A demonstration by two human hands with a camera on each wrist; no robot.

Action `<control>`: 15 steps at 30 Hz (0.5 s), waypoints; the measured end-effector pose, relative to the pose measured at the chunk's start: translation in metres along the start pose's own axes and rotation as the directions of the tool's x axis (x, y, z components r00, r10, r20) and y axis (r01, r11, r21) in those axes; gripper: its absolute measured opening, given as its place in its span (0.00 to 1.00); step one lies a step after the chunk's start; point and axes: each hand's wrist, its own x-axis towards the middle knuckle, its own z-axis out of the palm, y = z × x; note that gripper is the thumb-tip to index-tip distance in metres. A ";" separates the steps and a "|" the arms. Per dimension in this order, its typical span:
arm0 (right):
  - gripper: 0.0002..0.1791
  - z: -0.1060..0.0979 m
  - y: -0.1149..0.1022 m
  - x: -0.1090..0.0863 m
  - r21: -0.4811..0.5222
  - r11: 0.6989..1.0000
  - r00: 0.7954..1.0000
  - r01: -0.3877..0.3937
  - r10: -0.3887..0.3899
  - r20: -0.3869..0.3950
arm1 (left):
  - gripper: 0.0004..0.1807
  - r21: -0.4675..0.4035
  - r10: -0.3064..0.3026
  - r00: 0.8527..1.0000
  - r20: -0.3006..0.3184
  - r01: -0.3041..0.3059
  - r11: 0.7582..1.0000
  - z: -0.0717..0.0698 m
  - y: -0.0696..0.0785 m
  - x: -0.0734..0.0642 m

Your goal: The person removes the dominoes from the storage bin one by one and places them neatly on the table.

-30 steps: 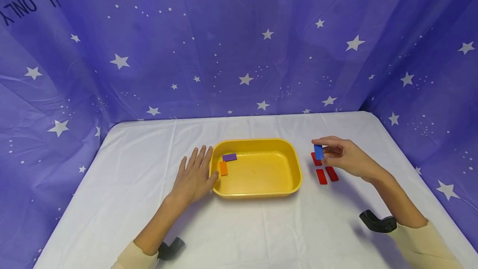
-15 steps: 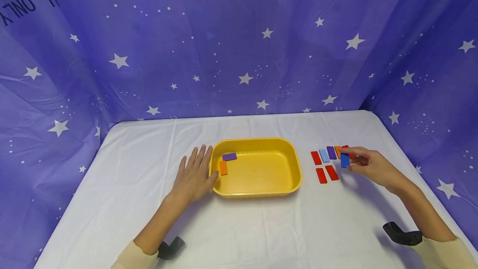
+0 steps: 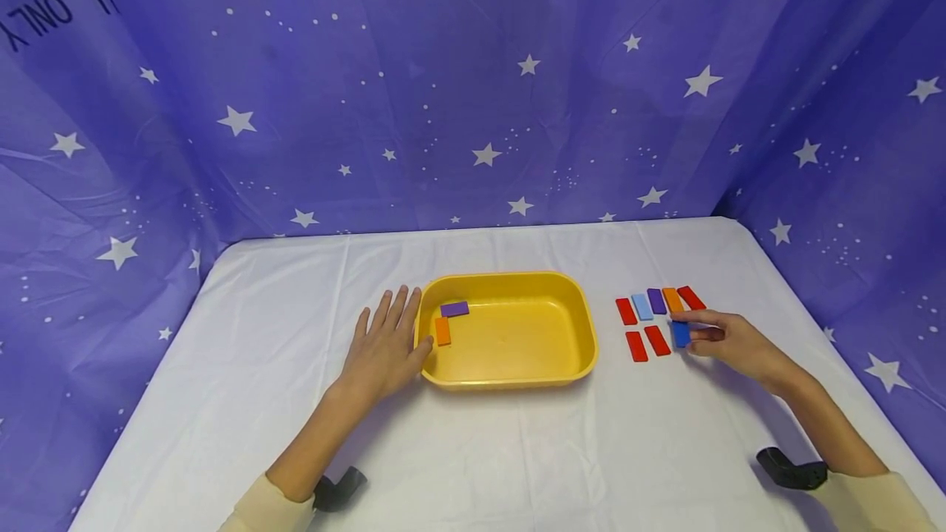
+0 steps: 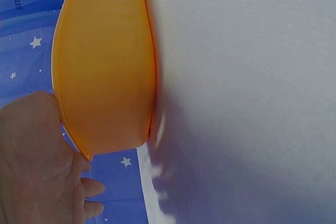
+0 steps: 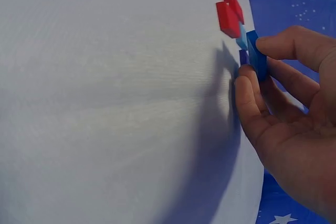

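My right hand (image 3: pixel 739 343) pinches a blue rectangular block (image 3: pixel 680 334) between thumb and fingers, close over the table beside a red block (image 3: pixel 657 341). In the right wrist view the blue block (image 5: pixel 257 56) stands tilted in the fingertips. Behind it lies a row with a red block (image 3: pixel 626 311), a light blue block (image 3: pixel 642 307), a purple block (image 3: pixel 656 300), an orange block (image 3: pixel 672 300) and another red block (image 3: pixel 691 297). My left hand (image 3: pixel 384 347) rests with straight fingers on the left rim of a yellow tub (image 3: pixel 510 384).
Inside the tub, at its left end, lie a purple block (image 3: pixel 454 309) and an orange block (image 3: pixel 442 332). One more red block (image 3: pixel 636 346) lies right of the tub. A star-patterned purple curtain (image 3: pixel 488 105) surrounds the white-covered table (image 3: pixel 517 466).
My right hand has carried the blue block rightward past the row, then lowered it slightly toward the near side, uncovering the blocks behind. The left hand and tub have stayed put.
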 end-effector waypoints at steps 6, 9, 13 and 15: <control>0.28 0.001 0.002 0.004 0.002 1.000 1.000 0.004 -0.004 -0.004 | 0.42 -0.004 0.000 1.000 0.001 0.000 1.000 0.001 0.000 0.001; 0.28 0.002 0.002 0.005 -0.008 1.000 1.000 0.010 -0.010 -0.010 | 0.42 -0.004 0.001 1.000 -0.001 -0.001 1.000 0.001 0.000 0.001; 0.27 0.004 0.002 0.006 -0.022 1.000 1.000 0.018 -0.018 -0.011 | 0.42 -0.005 0.002 1.000 -0.004 -0.002 1.000 0.000 0.000 0.001; 0.27 0.005 0.002 0.006 -0.028 0.999 1.000 0.019 -0.020 -0.008 | 0.42 -0.006 0.001 1.000 -0.003 -0.001 1.000 0.000 0.000 0.001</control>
